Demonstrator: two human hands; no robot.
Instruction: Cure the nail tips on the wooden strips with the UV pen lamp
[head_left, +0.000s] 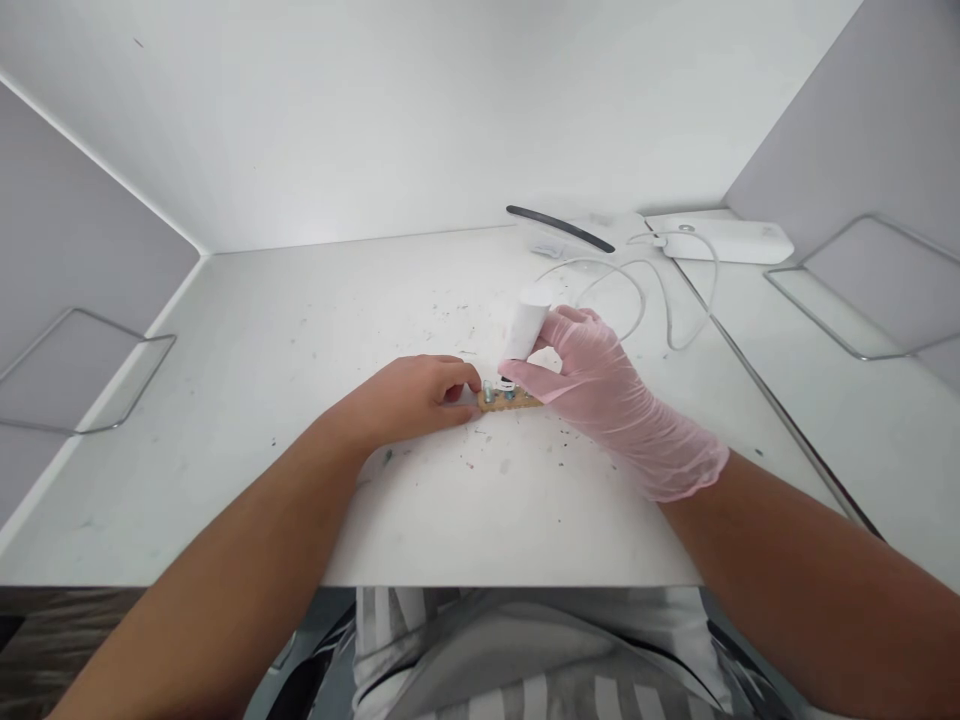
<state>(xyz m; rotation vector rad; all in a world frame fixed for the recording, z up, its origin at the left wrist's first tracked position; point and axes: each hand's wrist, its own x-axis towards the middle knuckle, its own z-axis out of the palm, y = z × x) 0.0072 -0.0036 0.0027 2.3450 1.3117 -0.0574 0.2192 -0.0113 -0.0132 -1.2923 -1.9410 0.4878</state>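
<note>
A small wooden strip (495, 402) with several bluish-green glassy pieces lies on the white table. My bare left hand (431, 395) rests on the table, thumb and fingers pinching the strip's left end. In a pink glove, my right hand (585, 365) is closed around the lower part of a white tube (528, 322). The tube is tilted, its dark narrow end down over the middle of the strip. My right fingers hide the strip's right end.
Behind the hands lie a dark curved file (560, 228), a white cable (641, 290) and a white elongated device (731, 240). Wire racks (862, 357) stand at both sides. Paint specks dot the table (262, 480); its front edge is near me.
</note>
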